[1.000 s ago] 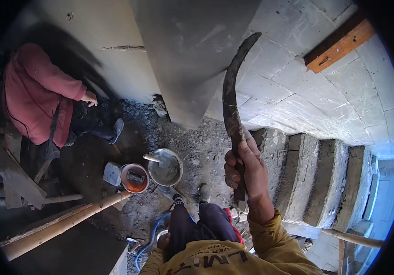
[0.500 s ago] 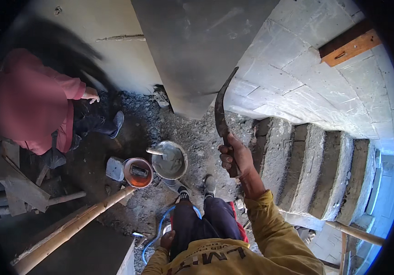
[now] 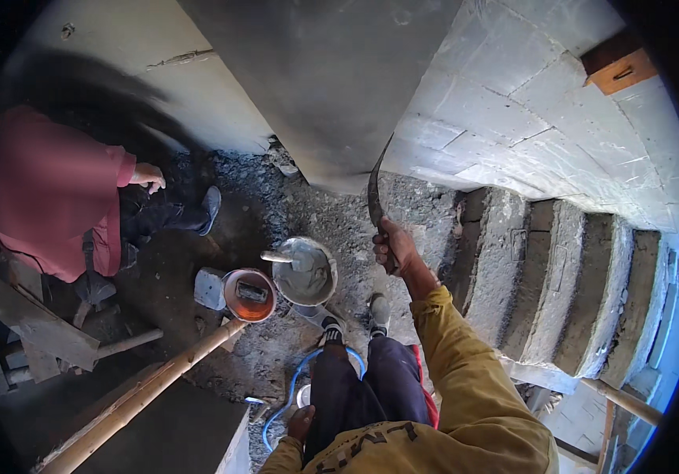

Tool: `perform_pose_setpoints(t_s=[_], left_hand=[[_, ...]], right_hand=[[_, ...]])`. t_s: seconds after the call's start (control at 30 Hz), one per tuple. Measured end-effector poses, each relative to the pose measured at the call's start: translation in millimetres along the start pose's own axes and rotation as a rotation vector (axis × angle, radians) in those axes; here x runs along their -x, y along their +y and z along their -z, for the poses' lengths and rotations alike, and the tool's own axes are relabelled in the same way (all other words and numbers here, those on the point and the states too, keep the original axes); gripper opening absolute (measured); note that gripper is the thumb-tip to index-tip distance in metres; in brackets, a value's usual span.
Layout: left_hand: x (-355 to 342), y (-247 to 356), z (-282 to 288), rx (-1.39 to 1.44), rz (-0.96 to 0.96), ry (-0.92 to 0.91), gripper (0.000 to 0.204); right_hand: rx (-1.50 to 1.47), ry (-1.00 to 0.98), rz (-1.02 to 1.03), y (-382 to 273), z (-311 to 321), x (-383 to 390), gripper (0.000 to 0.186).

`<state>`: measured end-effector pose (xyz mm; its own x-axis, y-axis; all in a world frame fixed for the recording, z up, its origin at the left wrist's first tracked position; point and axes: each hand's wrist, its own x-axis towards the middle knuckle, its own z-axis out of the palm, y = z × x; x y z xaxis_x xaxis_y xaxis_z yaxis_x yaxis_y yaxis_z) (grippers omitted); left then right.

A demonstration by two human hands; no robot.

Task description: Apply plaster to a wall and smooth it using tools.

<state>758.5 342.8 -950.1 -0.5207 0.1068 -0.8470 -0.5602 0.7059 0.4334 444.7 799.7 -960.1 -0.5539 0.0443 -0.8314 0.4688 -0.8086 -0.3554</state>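
Observation:
My right hand [image 3: 395, 245] is closed round the handle of a sickle [image 3: 375, 189] with a dark, curved blade. The blade points away from me, its thin tip in front of the lower edge of a smooth grey plastered column [image 3: 331, 87]. My left hand [image 3: 300, 424] hangs low beside my left thigh, and its fingers are mostly hidden. Ahead of my feet stands a bucket of wet grey mortar [image 3: 316, 284] with a trowel [image 3: 278, 257] resting in it. Touching that bucket's left side is an orange-red bucket [image 3: 256, 306] with a dark block-like thing inside.
Rough concrete stairs [image 3: 505, 261] rise on the right beside a block wall [image 3: 513, 118]. A co-worker in a red top [image 3: 55, 182] sits at the left near scrap boards [image 3: 39, 324]. A wooden pole [image 3: 150, 387] slants across the lower left. A blue hose [image 3: 296, 379] curls by my legs.
My right hand has drawn slightly lower and left with the sickle, whose blade has turned more edge-on. The view has shifted a little, and the co-worker's hand has moved slightly.

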Motion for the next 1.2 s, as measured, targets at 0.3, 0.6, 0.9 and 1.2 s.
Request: perform_pose_setpoints(t_s=[0.3,0.6,0.9,1.2], left_hand=[[10.6,13.1,8.1,-0.108,0.064,-0.006,0.045],[8.4,-4.5,-4.1,0.083,0.151,-0.005,0.039],[7.4,16.9,0.6,0.130,0.262,-0.099,0.043],[0.8,29.2,-3.6,0.002,0.254,-0.135,0.051]], right_hand=[[0.005,-0.003,0.045,23.4,26.4,-80.1,0.020],[0.154,0.038,0.195,34.0,30.0,-25.1,0.020],[-0.011,-0.118,0.115,15.4,48.6,-44.2,0.020],[0.115,-0.068,0.197,28.8,61.1,-41.9,0.045]])
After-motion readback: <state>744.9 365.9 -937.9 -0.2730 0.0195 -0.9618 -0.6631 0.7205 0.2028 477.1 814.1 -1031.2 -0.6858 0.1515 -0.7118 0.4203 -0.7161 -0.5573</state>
